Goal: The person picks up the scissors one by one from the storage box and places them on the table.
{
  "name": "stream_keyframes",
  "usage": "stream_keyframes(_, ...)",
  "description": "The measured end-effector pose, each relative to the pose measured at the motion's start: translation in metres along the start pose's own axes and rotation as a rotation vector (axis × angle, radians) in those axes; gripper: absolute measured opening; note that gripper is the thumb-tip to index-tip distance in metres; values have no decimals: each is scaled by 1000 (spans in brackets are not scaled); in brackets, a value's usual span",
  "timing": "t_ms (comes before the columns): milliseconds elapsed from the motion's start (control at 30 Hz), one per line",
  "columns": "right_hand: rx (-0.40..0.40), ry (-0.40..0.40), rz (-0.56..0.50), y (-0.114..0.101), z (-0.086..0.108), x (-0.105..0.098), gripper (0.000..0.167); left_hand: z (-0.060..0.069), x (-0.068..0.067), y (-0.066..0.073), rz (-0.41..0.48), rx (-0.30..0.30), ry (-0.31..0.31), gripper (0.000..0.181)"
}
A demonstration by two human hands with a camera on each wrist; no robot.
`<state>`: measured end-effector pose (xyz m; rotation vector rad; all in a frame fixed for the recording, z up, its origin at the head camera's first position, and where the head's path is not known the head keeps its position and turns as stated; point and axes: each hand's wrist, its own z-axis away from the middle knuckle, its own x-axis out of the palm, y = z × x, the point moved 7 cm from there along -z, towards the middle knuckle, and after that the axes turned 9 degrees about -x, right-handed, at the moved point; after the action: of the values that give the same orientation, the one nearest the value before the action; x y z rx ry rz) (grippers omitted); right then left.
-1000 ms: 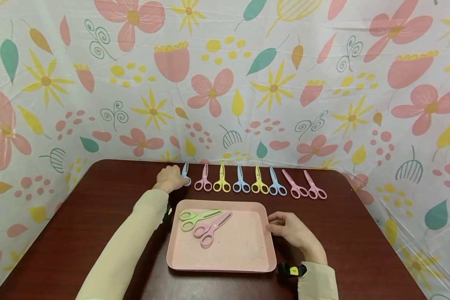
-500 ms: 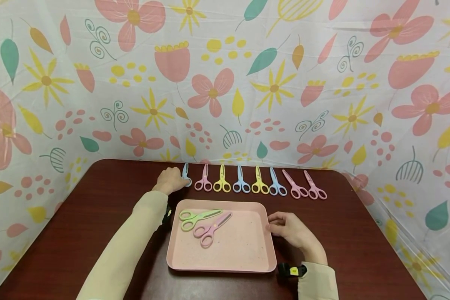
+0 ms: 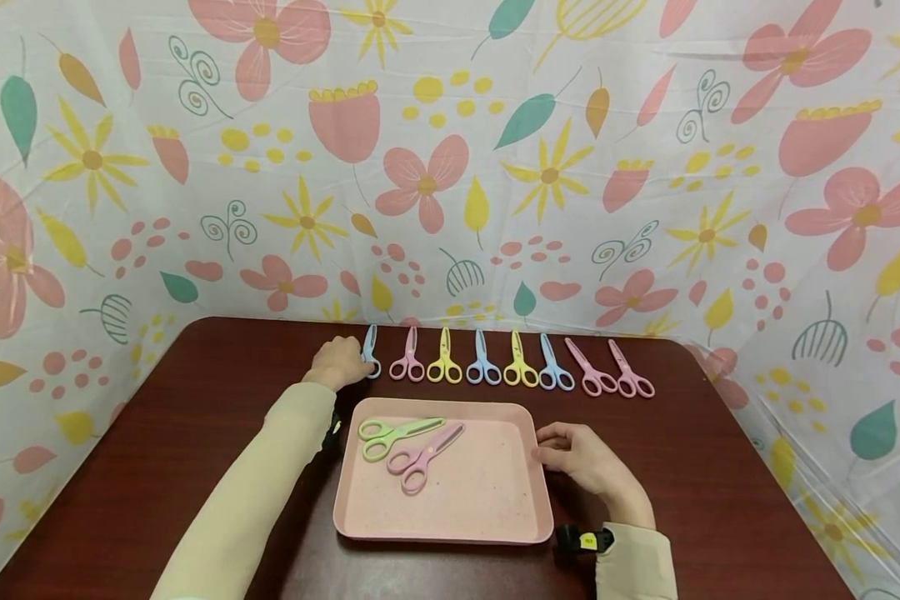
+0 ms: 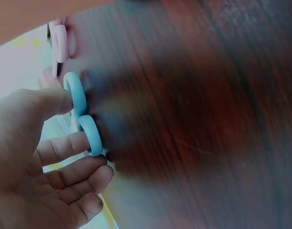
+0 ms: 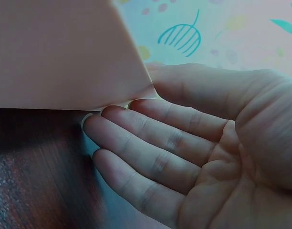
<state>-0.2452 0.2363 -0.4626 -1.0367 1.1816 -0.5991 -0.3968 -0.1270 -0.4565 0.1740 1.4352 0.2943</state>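
Note:
At the left end of a row of scissors, my left hand (image 3: pixel 337 362) pinches the handle loops of light-blue scissors (image 4: pixel 78 98) with thumb and forefinger. Their blades (image 3: pixel 370 337) point toward the back edge, and the other fingers are loosely bent below. With my right hand (image 3: pixel 588 467) I hold the right side of a pink tray (image 3: pixel 487 500): the thumb lies against its wall, the fingertips reach its underside in the right wrist view. Inside the tray, green scissors (image 3: pixel 378 442) lie beside pink-purple scissors (image 3: pixel 420 458).
Along the back of the dark wooden table (image 3: pixel 157 467) the row continues rightward: pink scissors (image 3: pixel 407 367), yellow scissors (image 3: pixel 444 368), blue scissors (image 3: pixel 482 369) and several more. A flower-print cloth (image 3: pixel 435 233) hangs behind and at both sides.
The blue scissors under my left hand have shifted and turned slightly, their loops now a little lower and further left. The right hand and the tray stay as they were.

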Motion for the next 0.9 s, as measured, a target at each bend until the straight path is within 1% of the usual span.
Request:
stream_keyframes(133, -5, -2, 7, -1, -1, 0, 31, 2, -1, -1, -4, -1, -8, 27)
stream_keyframes(367, -5, 6, 1, 2, -1, 0, 29, 3, 0, 1, -14, 20, -18, 33)
stream_keyframes(467, -11, 9, 3, 3, -1, 0, 28, 7, -4, 2, 3, 29, -15, 36)
stream_keyframes(600, -21, 9, 11, 3, -2, 1, 27, 13, -13, 3, 22, 38, -11, 39)
stream_keyframes(767, -28, 8, 13, 2, -2, 1, 27, 21, -22, 4, 28, 52, -41, 42)
stream_keyframes(900, -13, 11, 12, 2, -1, 0, 27, 31, -26, 4, 60, 62, -55, 40)
